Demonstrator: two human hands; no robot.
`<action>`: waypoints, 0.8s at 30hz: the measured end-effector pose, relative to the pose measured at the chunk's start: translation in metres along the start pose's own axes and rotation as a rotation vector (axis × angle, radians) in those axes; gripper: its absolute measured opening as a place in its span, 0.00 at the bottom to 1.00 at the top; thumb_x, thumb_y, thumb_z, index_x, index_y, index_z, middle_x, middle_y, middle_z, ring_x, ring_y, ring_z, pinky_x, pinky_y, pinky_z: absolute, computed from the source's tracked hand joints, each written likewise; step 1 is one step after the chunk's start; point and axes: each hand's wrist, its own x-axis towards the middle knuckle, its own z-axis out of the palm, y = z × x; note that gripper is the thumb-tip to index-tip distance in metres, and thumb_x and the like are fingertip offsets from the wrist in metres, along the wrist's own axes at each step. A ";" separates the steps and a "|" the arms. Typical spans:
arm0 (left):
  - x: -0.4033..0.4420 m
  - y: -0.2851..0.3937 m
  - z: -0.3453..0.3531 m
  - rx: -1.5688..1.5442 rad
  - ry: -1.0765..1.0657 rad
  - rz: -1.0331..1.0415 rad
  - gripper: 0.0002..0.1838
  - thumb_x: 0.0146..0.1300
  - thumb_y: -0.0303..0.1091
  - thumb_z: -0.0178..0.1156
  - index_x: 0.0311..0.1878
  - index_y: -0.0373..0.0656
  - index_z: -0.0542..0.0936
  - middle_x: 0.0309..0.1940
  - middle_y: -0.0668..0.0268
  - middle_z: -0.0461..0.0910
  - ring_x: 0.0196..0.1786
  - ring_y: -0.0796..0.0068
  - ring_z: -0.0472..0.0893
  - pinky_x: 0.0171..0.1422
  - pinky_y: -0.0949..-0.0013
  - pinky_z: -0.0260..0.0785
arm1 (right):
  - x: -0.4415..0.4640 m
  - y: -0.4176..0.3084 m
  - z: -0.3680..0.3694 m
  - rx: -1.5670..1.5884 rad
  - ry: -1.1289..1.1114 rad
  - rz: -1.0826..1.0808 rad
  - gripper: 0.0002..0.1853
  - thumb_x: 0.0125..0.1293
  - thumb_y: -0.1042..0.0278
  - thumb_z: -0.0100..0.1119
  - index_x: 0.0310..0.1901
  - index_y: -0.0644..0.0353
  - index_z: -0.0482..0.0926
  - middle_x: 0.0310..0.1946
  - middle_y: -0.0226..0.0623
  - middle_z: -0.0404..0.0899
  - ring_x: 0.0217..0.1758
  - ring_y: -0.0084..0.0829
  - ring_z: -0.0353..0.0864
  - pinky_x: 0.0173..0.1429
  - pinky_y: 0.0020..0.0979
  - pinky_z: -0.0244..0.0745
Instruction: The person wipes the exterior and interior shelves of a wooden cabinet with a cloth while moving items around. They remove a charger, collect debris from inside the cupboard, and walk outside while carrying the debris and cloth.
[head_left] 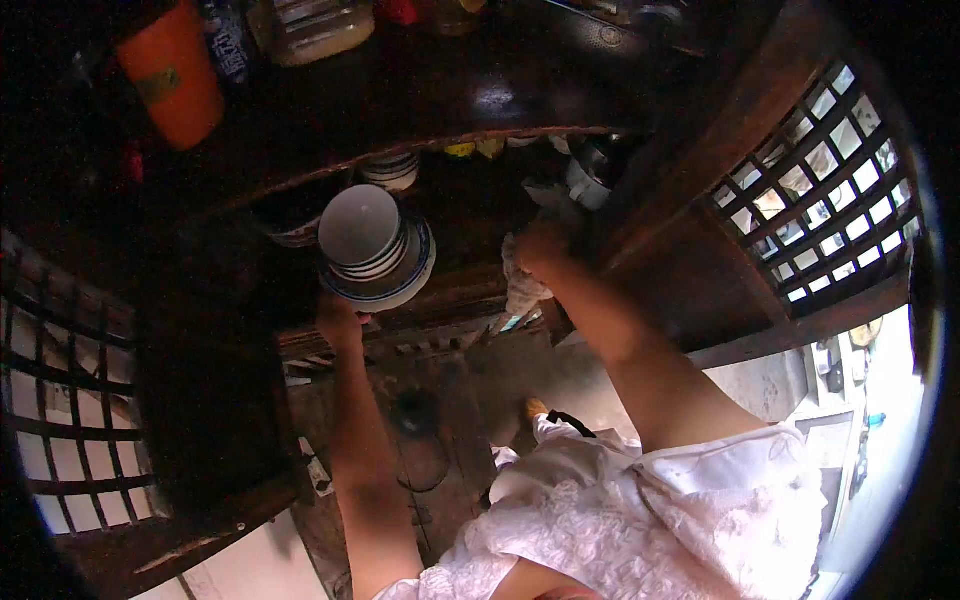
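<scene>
My left hand (341,322) is at the near left edge of a blue-rimmed plate (418,275), its fingers closed at the rim and partly hidden beneath it. A stack of white bowls (361,226) stands on that plate, inside a dark wooden cupboard. Farther right, my right hand (543,250) is closed around a crumpled, light-coloured cloth (524,290) over the same shelf. The hand is dim and slightly blurred.
Latticed doors stand open on the left (75,400) and right (820,190). More bowls (390,171) and a metal pot (590,180) sit deeper on the shelf. An orange cup (175,75) and a clear container (318,30) stand on the upper ledge.
</scene>
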 end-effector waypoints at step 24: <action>-0.014 0.056 0.154 0.600 -0.341 1.073 0.14 0.54 0.35 0.56 0.41 0.36 0.75 0.32 0.58 0.77 0.31 0.66 0.78 0.29 0.62 0.72 | -0.201 -0.025 -0.007 1.290 0.044 -0.349 0.08 0.48 0.74 0.51 0.30 0.68 0.71 0.19 0.50 0.71 0.23 0.41 0.75 0.28 0.38 0.68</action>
